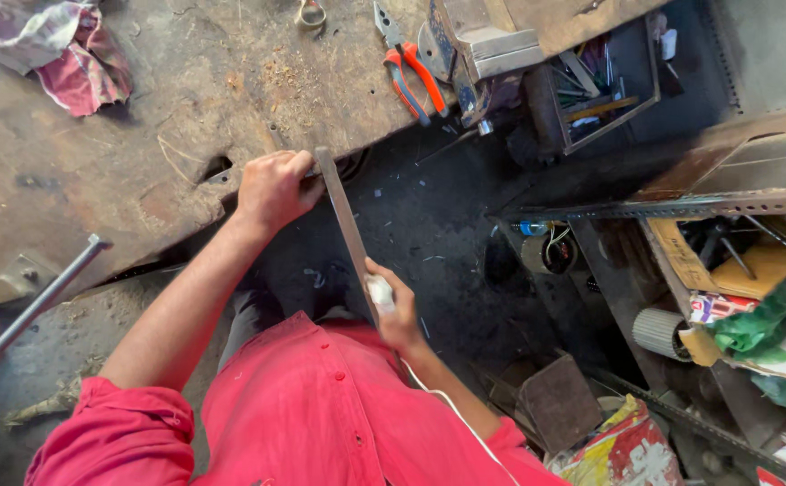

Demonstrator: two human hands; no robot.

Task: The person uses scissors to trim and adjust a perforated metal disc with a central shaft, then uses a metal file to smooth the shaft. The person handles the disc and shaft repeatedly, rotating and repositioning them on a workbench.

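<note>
Your long flat grey metal file runs on a slant through the frame's centre, from the worn, rusty workbench edge down toward your red shirt. Your left hand is clenched around its upper end; your right hand closes on the white-wrapped lower end, nearer your body.

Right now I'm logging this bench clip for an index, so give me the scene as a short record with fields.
Setting: worn workbench in a cluttered workshop
Left hand: at the bench edge, gripping the far end of a long flat file
Right hand: holds the file's pale handle end
On bench: orange-handled pliers, crumpled rag
Nearby: vise handle bar, shelves of scrap at the right
</note>
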